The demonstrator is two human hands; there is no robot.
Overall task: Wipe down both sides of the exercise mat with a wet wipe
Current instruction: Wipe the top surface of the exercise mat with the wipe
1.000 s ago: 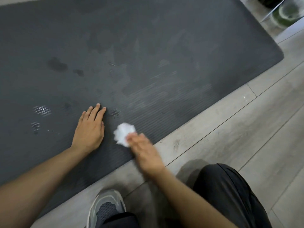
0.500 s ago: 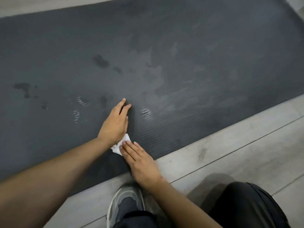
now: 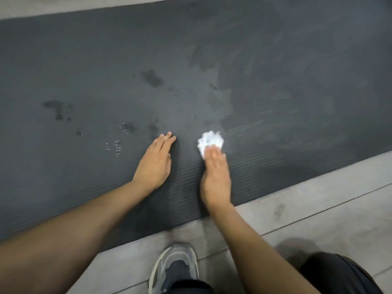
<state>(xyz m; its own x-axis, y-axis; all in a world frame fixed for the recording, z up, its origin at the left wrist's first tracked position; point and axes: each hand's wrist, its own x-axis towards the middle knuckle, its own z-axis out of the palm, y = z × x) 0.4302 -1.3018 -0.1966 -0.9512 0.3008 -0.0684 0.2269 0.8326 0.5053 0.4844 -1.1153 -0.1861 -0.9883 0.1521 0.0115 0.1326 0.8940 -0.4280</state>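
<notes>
- Head view: we see the dark exercise mat lying flat on the grey floor, filling the upper and middle frame.
- Our left hand rests palm down at centre frame, its grip wide, fingers straight on the mat.
- Our right hand, blurred, lies just right of it, grip also wide, straight fingers pressing the white wet wipe onto the mat.
- Damp patches mark the mat above and left of the hands.
- Our grey shoe stands on the floor at bottom centre.
</notes>
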